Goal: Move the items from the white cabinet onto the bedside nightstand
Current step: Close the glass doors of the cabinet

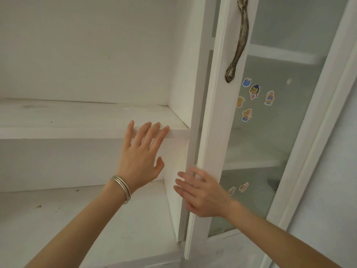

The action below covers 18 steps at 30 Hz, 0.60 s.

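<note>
Up close, the white cabinet (pixel 87 55) fills the view, with its glass door (pixel 218 113) swung open at the right. The left hand (pixel 141 157), fingers straight and spread, has its fingertips at the upper shelf (pixel 77 132) edge. The right hand (pixel 202 194), fingers straight too, rests against the door's edge, below the brass handle (pixel 239 43).

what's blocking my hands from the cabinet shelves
Nothing visible: the door stands open on the right, the right hand at its edge, and the left hand reaches the upper shelf. No items show on either shelf.
</note>
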Tool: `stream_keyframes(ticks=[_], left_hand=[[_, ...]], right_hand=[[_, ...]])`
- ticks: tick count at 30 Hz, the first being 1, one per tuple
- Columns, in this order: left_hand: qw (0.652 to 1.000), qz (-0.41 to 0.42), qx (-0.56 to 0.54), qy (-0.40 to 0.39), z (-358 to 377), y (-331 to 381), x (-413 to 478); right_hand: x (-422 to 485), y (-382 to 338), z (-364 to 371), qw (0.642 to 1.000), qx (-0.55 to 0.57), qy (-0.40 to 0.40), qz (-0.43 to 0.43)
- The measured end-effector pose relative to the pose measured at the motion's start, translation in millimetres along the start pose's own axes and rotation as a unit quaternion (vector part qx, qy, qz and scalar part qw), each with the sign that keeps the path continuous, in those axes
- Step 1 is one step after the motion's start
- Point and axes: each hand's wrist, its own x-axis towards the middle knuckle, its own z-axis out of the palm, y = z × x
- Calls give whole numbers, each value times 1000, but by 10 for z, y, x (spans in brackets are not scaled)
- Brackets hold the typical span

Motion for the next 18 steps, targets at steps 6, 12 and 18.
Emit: stream_keyframes(ticks=[6, 12, 18], left_hand=[[999, -18, -3, 26, 30, 60, 27], [999, -14, 2, 52, 58, 48, 28], [997, -25, -14, 71, 49, 67, 37]], right_hand=[[162, 456, -54, 998, -42, 30, -27], [191, 463, -41, 999, -19, 41, -24], [198, 467, -33, 999, -21, 36, -26]])
